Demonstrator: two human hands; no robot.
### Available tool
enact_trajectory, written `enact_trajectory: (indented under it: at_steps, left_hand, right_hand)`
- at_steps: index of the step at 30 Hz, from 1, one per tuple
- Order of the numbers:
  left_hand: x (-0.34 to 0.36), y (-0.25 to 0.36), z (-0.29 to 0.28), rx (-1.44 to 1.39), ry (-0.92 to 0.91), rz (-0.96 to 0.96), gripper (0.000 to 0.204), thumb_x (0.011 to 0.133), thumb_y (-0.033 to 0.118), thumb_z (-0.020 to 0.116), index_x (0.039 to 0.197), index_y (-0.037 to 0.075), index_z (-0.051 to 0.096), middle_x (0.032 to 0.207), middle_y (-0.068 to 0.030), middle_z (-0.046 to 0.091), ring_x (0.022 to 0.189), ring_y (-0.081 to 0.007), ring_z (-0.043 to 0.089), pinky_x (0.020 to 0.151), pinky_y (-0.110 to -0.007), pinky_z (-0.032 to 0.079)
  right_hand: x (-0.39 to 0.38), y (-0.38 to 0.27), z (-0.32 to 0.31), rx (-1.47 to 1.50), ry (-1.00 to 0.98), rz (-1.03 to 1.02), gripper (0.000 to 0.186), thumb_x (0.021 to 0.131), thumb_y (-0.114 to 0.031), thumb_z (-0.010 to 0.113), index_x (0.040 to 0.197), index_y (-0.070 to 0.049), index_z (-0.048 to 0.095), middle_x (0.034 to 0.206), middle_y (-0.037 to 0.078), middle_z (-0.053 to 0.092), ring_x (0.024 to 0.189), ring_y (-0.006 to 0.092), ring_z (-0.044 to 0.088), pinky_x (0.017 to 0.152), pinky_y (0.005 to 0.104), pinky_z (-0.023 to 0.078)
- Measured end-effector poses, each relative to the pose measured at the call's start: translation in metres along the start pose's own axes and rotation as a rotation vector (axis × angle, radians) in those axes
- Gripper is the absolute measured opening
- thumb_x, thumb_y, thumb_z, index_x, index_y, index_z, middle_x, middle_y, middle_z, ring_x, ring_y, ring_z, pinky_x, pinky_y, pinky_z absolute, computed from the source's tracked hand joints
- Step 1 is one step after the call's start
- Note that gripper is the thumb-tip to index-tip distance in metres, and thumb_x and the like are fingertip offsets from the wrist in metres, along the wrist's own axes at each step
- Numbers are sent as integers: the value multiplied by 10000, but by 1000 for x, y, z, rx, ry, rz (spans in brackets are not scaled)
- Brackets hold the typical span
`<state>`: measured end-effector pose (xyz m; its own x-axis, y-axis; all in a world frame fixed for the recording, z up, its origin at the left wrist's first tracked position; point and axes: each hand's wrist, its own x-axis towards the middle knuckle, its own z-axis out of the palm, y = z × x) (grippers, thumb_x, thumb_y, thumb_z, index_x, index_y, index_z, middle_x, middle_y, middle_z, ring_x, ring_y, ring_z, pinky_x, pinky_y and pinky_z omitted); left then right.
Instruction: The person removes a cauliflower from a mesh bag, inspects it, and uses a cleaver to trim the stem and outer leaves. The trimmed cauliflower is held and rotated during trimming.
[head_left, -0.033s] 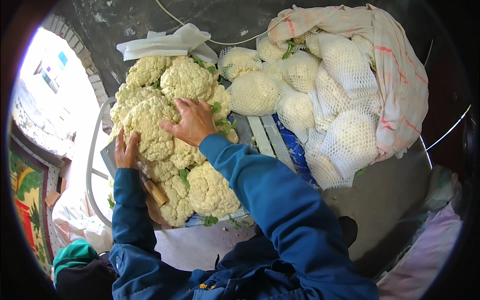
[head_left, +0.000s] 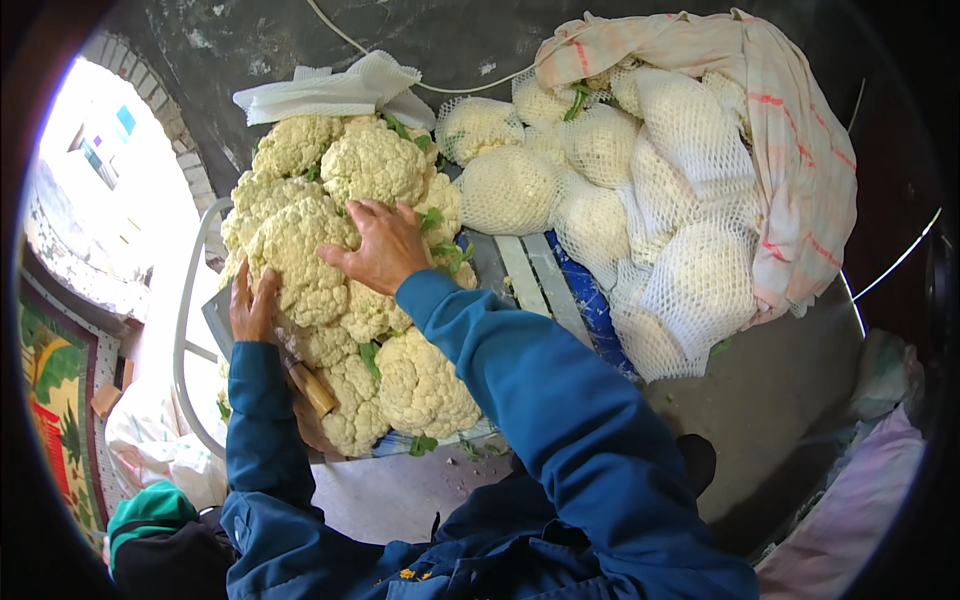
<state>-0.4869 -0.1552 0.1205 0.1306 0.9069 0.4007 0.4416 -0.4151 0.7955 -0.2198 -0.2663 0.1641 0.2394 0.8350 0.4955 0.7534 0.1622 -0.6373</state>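
A heap of bare cauliflowers lies in front of me, with green leaf bits among the heads. My left hand (head_left: 254,300) rests against the left side of a large cauliflower (head_left: 296,245), its fingers apart. On that head's right side lies my right hand (head_left: 388,246), fingers spread, with the thumb on it and the fingertips near the cauliflower above (head_left: 372,165). Neither hand is closed around a head. Below my left hand, a knife's wooden handle (head_left: 314,389) sticks out among the heads; its blade is mostly hidden. Another cauliflower (head_left: 425,382) sits at the near edge.
Several cauliflowers in white net sleeves (head_left: 510,188) are piled at right, partly under a pale cloth (head_left: 800,170) with red stripes. Empty white net sleeves (head_left: 330,90) lie behind the heap. A white metal rail (head_left: 180,340) curves along the left. A green cap (head_left: 150,510) shows lower left.
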Motion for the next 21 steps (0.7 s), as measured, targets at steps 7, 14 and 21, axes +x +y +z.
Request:
enact_trajectory:
  at_steps: [7, 14, 21]
  left_hand:
    - [-20, 32, 8, -161, -4, -34, 752, 877, 346, 731, 1463, -23, 440, 1373, -215, 530, 1213, -278, 568, 1007, -360, 478]
    - [-27, 53, 16, -316, -17, -95, 752, 871, 292, 747, 1477, -16, 425, 1420, -178, 489, 1222, -263, 560, 1001, -350, 483]
    - [-32, 27, 3, -358, -10, -62, 704, 883, 202, 718, 1481, -11, 415, 1350, -148, 554, 1159, -222, 592, 953, -330, 502]
  right_hand:
    - [8, 5, 7, -23, -102, 64, 848, 820, -647, 621, 1377, -10, 560, 1173, 209, 689, 1181, 299, 613, 1171, 541, 218]
    - [7, 8, 13, -46, -88, -3, 779, 843, -612, 618, 1340, -14, 591, 1102, 204, 713, 1132, 296, 641, 1168, 552, 191]
    - [1, -14, 17, 28, -68, -99, 722, 825, -489, 682, 1350, -5, 573, 1160, 210, 694, 1138, 303, 638, 1140, 532, 266]
